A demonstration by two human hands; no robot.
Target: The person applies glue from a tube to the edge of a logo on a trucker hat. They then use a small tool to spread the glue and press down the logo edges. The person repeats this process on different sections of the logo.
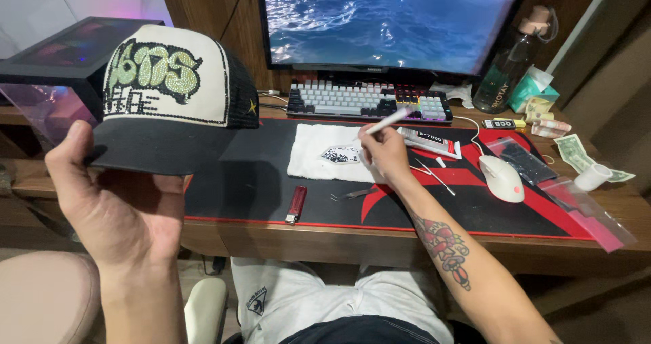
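Note:
My left hand [115, 205] holds up a cap [173, 86] by its black brim, at the left of the view. The cap has a cream front panel covered with green and black rhinestone lettering and black mesh sides. My right hand [383, 153] rests on the desk mat over a white cloth [317, 155] and grips a thin white stick tool [388, 121] pointing up and right. A small patch of dark rhinestones [340, 155] lies on the cloth just left of that hand. Metal tweezers [354, 194] lie on the mat below the hand.
A black and red desk mat [251, 188] covers the wooden desk. On it lie a red lighter [296, 204], a glue tube [428, 143], a white mouse [502, 178] and plastic bags [583, 212]. A keyboard [369, 102], monitor [390, 22], bottle [505, 73] and banknotes [576, 153] sit behind.

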